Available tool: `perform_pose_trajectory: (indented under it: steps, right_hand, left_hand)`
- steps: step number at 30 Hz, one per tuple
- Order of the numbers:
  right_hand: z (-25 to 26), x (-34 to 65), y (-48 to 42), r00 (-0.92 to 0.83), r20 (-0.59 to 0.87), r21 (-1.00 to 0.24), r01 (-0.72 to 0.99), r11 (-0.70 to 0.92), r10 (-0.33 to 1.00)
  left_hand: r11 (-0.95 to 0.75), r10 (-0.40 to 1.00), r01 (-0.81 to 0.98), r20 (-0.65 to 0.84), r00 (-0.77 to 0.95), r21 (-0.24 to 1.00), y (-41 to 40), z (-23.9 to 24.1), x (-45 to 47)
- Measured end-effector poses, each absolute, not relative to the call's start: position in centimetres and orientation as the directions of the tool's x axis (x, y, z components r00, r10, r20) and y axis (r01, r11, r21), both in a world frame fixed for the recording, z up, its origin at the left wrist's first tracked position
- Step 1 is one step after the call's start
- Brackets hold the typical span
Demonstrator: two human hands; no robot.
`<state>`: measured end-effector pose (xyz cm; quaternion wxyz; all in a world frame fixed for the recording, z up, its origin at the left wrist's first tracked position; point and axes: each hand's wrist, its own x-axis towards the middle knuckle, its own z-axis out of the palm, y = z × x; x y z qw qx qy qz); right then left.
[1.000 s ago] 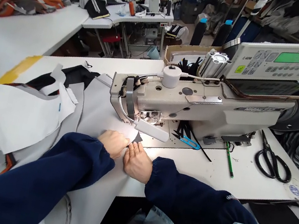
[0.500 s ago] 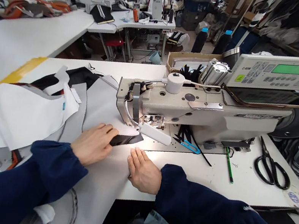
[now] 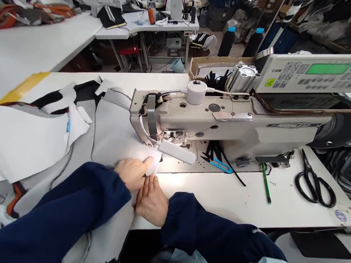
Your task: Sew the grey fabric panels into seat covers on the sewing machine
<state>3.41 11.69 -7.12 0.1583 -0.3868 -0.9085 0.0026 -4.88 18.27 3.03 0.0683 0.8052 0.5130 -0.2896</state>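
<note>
My left hand (image 3: 132,172) pinches a folded edge of the grey fabric (image 3: 112,134) just in front of the sewing machine's needle area (image 3: 174,138). My right hand (image 3: 151,200) lies right beside it, fingers together and pressing down on the same fabric. A small dark tip of the black strip (image 3: 161,160) peeks out at the fold; the rest of it is covered by the fabric. Both hands sit under the machine's white lamp (image 3: 177,152). Dark blue sleeves cover both arms.
The sewing machine (image 3: 231,123) with its control panel (image 3: 322,71) fills the table's middle. Black scissors (image 3: 315,183), a green pencil (image 3: 265,183) and blue snips (image 3: 220,165) lie to the right. White and black cut pieces (image 3: 21,140) pile up at the left. More worktables stand behind.
My left hand moved back right, next to the right hand, and folded the grey fabric over the black strip, which was laid out in plain view half a second ago.
</note>
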Motion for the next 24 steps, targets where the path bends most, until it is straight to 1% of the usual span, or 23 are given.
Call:
perform_pose_trajectory:
  steps: [2,4,8,14,19,24]
  right_hand:
    - [-7.2,3.3,11.5,-0.695,0.231,0.004,0.7,0.714,0.681]
    - [-7.4,3.0,11.6,-0.701,0.201,0.044,0.705,0.708,0.685]
    - [-7.9,2.6,11.8,-0.683,0.214,0.087,0.726,0.683,0.699]
    - [-8.7,2.2,11.6,-0.667,0.24,0.091,0.738,0.668,0.705]
    - [-9.9,1.8,12.1,-0.636,0.23,-0.022,0.753,0.658,0.736]
    - [-9.3,1.4,13.1,-0.62,0.223,-0.049,0.764,0.643,0.752]
  left_hand:
    - [-0.549,0.738,0.806,-0.579,0.345,-0.22,19.2,3.1,-4.7]
    - [-0.602,0.693,0.765,-0.625,0.36,-0.227,19.7,3.1,-4.3]
    - [-0.625,0.643,0.755,-0.681,0.351,-0.2,20.5,3.2,-3.8]
    - [-0.609,0.637,0.773,-0.69,0.344,-0.178,21.7,2.5,-4.3]
    - [-0.576,0.65,0.801,-0.686,0.327,-0.165,22.6,1.2,-4.5]
    - [-0.517,0.692,0.845,-0.649,0.316,-0.139,23.6,0.3,-4.7]
